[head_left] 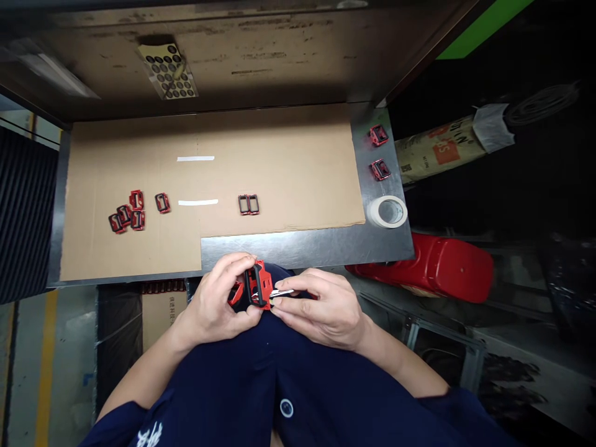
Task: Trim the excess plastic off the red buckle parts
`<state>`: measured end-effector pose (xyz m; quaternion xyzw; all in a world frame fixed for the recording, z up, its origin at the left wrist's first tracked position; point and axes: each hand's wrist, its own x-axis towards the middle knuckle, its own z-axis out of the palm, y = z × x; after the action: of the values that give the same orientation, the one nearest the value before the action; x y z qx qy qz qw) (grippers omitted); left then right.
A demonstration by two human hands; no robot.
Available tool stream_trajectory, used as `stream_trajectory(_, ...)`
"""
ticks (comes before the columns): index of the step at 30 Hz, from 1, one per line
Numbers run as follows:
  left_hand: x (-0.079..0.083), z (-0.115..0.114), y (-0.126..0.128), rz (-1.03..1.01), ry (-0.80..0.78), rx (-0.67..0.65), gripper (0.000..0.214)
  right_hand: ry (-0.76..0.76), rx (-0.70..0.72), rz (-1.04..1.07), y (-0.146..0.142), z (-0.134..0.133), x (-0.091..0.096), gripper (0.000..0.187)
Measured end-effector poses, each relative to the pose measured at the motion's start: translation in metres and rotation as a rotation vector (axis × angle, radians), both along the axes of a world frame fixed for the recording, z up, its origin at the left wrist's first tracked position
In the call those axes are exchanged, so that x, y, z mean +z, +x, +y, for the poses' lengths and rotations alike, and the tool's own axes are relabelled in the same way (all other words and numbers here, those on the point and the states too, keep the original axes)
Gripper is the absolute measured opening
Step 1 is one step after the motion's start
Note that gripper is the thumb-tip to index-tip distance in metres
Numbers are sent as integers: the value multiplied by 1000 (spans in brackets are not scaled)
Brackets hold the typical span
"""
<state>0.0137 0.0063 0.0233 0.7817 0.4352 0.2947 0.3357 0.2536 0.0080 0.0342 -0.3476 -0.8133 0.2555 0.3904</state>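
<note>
My left hand (218, 301) is closed around a red and black plastic frame part (264, 282), held just off the table's front edge. In the fingertips of my right hand (321, 307) is a slim silver metal tool (282, 293), possibly a small blade. Its tip meets the lower right side of the part. A second red piece (236, 293) shows behind the left fingers; whether it is separate I cannot tell. Similar red and black frames lie on the cardboard: a loose cluster (125, 214), a single frame (162, 202) and a side-by-side pair (248, 204).
Cardboard (288, 161) covers most of the metal table (298, 249). Two more red frames (378, 135) and a tape roll (390, 212) sit at its right end. A sticker sheet (168, 71) is on the back panel. Beyond the right edge are a red plastic object (451, 267) and a printed sack (437, 149).
</note>
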Motion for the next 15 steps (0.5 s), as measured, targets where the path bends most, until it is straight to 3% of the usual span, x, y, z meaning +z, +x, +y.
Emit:
stream_trajectory(8, -2, 0, -5, 106, 43, -50, 78, -75, 78, -21, 1, 1, 3, 8)
stream_trajectory(15, -2, -2, -7, 128, 26, -57, 80, -42, 93, 1, -2, 1, 5, 10)
